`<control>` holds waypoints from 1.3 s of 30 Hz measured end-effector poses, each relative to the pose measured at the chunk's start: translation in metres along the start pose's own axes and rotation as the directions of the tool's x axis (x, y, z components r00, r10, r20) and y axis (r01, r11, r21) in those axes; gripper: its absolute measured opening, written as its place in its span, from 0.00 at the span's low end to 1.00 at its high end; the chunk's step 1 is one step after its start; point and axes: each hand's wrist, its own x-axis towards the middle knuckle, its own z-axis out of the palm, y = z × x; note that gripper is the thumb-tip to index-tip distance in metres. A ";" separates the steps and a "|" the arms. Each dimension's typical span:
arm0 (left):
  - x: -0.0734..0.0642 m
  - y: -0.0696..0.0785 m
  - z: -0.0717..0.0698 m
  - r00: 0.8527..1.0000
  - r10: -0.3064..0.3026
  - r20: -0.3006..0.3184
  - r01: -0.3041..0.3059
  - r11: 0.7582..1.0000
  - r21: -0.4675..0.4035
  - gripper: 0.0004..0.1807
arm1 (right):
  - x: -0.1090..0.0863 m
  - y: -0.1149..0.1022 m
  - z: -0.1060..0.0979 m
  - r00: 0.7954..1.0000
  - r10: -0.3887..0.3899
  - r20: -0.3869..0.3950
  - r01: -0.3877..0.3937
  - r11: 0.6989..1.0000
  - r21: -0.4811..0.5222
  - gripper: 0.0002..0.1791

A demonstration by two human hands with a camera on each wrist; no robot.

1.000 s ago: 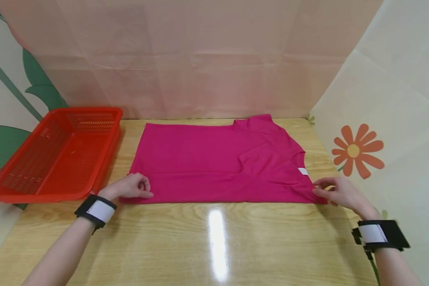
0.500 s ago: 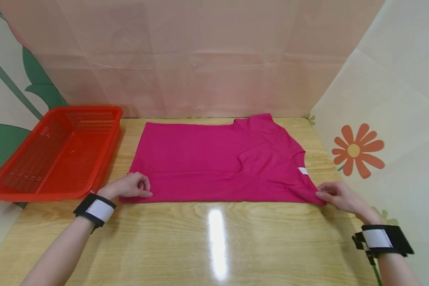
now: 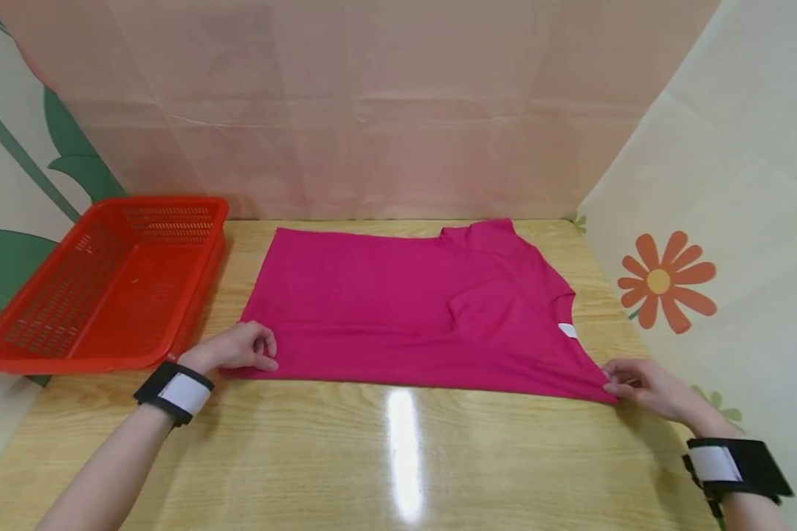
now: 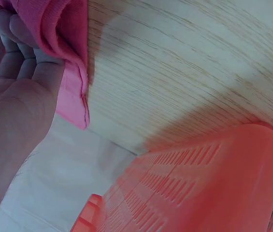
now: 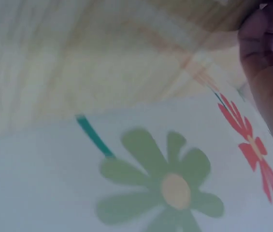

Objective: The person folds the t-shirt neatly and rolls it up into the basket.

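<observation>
A magenta short-sleeved T-shirt [image 3: 365, 284] lies sideways on the table, its neckline with a white label [image 3: 567, 330] to the right. Curled fingers of my left hand [image 3: 242, 346] grip the near left corner at the hem; in the left wrist view folds of cloth [image 4: 64, 29] lie over those fingers. At the near right corner, my right hand [image 3: 660, 394] pinches the shirt between thumb and fingers. The near edge is stretched straight between both hands and slants toward me on the right. Only a sliver of the shirt shows in the blurred right wrist view.
A red plastic basket [image 3: 202, 295] with slotted sides stands on the wooden table [image 3: 305, 457], just left of the shirt and close to my left forearm. A pinkish sheet [image 3: 398, 110] rises behind the table. Flower-printed sheeting [image 3: 737, 221] borders the right side.
My right hand has moved right and toward me, pulling the shirt's near right corner with it. The shirt's right part and far edge have shifted slightly right. My left hand stays almost in place.
</observation>
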 end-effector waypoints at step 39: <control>-0.002 0.001 0.002 1.000 -0.012 -0.008 0.012 1.000 0.000 0.13 | 0.026 -0.051 0.016 0.934 0.287 -0.210 -0.287 0.957 0.031 0.25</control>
